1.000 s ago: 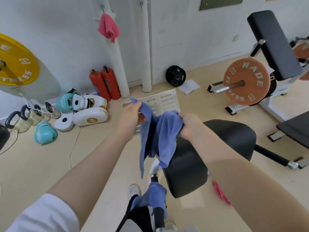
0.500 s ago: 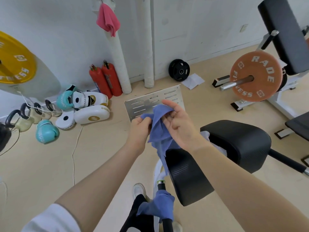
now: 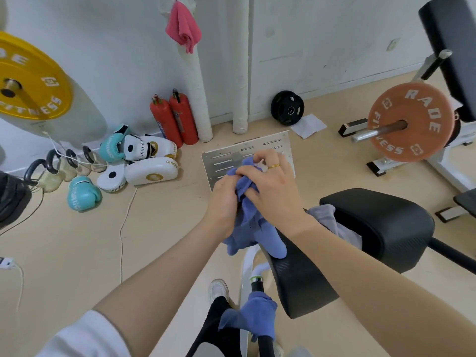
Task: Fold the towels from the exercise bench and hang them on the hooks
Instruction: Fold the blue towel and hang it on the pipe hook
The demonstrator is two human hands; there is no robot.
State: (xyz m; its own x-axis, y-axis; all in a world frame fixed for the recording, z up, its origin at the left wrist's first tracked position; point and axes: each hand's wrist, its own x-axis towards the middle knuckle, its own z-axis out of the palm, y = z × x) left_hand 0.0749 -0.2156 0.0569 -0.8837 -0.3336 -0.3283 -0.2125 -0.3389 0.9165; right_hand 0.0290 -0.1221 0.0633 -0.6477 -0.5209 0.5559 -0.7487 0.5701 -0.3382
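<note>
We hold the blue towel (image 3: 251, 222) bunched between both hands, in the air just beyond the near end of the bench (image 3: 360, 240). The left hand (image 3: 224, 199) is clamped on its left side, fingers curled into the cloth. The right hand (image 3: 273, 189) lies over the top, thumb and fingers pinching the upper fold; a gold ring (image 3: 274, 166) shows on one finger. The two hands touch or nearly touch across the cloth.

The relation that matters: the towel's loose bulk hangs straight down below both hands, so its long axis runs roughly vertical, with the free ends nearest the bench pad. We judge the fold unfinished; the cloth looks crumpled, not squared. Neither hand is clearly nearer the cloth; both are on it.

The pink towel (image 3: 184, 27) already hangs on the wall, well beyond and above the hands, to their left. A grey towel (image 3: 332, 222) lies on the bench just right of the right wrist. Another blue towel (image 3: 253, 315) drapes on a black handle (image 3: 257, 286) below the hands.

Legible writing: "RADE FITNESS" on the orange plate (image 3: 409, 122); "FITNESS" on the yellow plate (image 3: 31, 78); "GINGPAI", partly cut, on the white pad (image 3: 152, 171).
</note>
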